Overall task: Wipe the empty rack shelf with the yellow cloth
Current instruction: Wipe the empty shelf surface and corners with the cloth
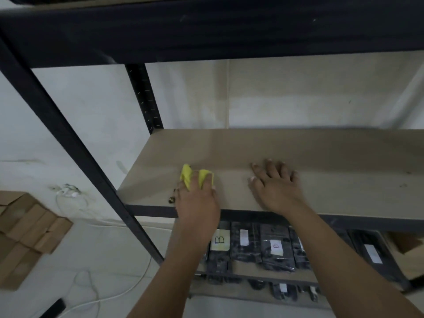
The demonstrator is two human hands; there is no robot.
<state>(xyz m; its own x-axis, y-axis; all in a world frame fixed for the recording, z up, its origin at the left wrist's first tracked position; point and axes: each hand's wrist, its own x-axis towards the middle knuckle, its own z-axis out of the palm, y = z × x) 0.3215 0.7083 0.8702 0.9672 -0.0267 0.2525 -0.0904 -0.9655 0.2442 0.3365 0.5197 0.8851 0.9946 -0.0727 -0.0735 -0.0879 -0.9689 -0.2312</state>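
Note:
The empty rack shelf [298, 152] is a bare tan board in a dark metal frame, stretching across the middle of the view. A small yellow cloth [187, 176] lies bunched on its front left part. My left hand [197, 200] grips the cloth and presses it down on the board, so only the cloth's far end pokes out past the fingers. My right hand [275, 187] rests flat on the shelf about a hand's width to the right, fingers spread and holding nothing.
A dark upper shelf beam [206, 31] runs overhead and a slanted rack post [68, 138] stands at the left. Several black wrapped packages [259, 246] with white labels fill the shelves below. Cardboard boxes [25, 235] and white cables [96, 292] lie on the floor at the left.

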